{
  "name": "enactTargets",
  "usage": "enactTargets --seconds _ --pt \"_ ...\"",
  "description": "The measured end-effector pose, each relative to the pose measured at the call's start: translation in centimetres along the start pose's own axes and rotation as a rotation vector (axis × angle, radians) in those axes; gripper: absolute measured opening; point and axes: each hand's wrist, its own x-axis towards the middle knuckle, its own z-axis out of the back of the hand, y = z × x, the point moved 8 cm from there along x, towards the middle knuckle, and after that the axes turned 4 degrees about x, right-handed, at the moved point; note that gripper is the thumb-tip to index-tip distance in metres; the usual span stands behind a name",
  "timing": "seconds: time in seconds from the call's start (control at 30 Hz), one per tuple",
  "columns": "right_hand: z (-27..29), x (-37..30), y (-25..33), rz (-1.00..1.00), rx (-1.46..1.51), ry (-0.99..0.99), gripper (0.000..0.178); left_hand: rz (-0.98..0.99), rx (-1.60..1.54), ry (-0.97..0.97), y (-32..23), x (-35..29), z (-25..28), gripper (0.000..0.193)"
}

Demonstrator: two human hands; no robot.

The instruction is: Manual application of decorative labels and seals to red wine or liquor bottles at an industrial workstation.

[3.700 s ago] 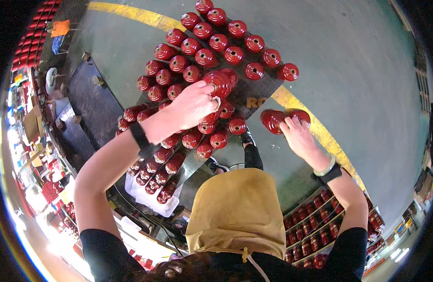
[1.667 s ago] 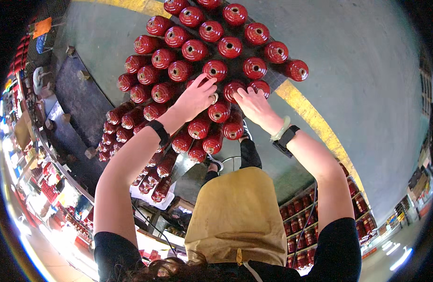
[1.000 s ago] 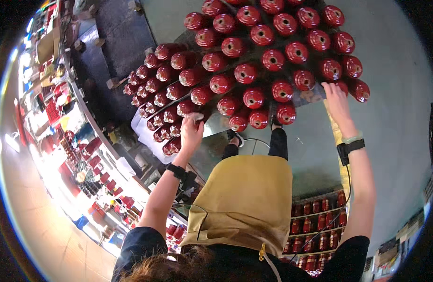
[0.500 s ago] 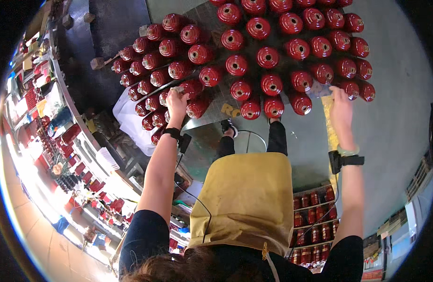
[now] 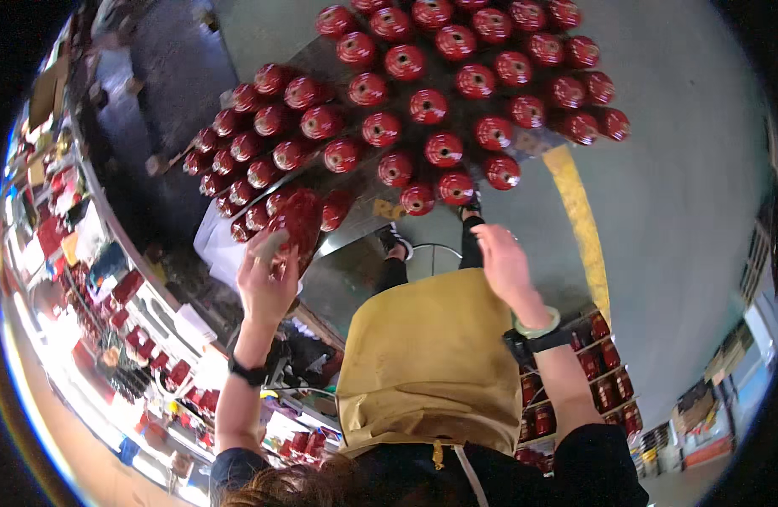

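Note:
In my left hand [image 5: 269, 275] is a glossy dark-red vase-like piece [image 5: 299, 218], lifted and tilted at the near left edge of the table. My fingers and thumb wrap its lower end, partly hiding it. My right hand [image 5: 505, 264] hangs before the apron, fingers stretched toward the left and slightly blurred, with nothing seen in them. Many similar red vase-like pieces [image 5: 444, 149], rounded and with small holes in their tops, stand in rows on the dark tabletop [image 5: 346, 179]. Another one [image 5: 335, 208] stands at the near edge, just right of the held piece.
A yellow apron [image 5: 431, 355] covers my lap. At left, a white sheet [image 5: 220, 247] lies by a long, cluttered shelf [image 5: 165, 296]. Racks of red pieces [image 5: 604, 359] stand at the lower right. A yellow stripe [image 5: 581, 228] crosses the floor right of the table.
My left hand has taken hold of a red vase-like piece and drawn it nearer. My right hand has come inward and back from the table's right side. The view has shifted.

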Motion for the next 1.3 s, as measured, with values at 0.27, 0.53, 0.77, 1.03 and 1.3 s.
enactTargets --seconds 0.27,0.53,0.77,1.03,1.3 --pt "8.0 -3.5 2.5 -0.148 0.377 -0.270 0.045 -0.404 -0.211 0.181 -20.7 4.7 -5.0 0.033" --pt "13.3 0.4 -11.8 -0.299 0.342 -0.401 0.047 -0.653 -0.224 0.308 -30.8 7.0 -28.5 0.022" --pt "6.6 6.7 -25.9 -0.525 0.569 -0.311 0.048 -0.608 0.002 0.539 -31.3 9.7 -41.9 0.016" --pt "5.1 9.2 -27.1 -0.590 0.682 -0.282 0.053 -0.572 0.037 0.483 -29.8 11.1 -44.7 0.014" --pt "3.8 8.0 -29.7 -0.691 0.691 -0.326 0.054 -0.371 -0.022 0.451 -28.2 9.9 -41.0 0.054"
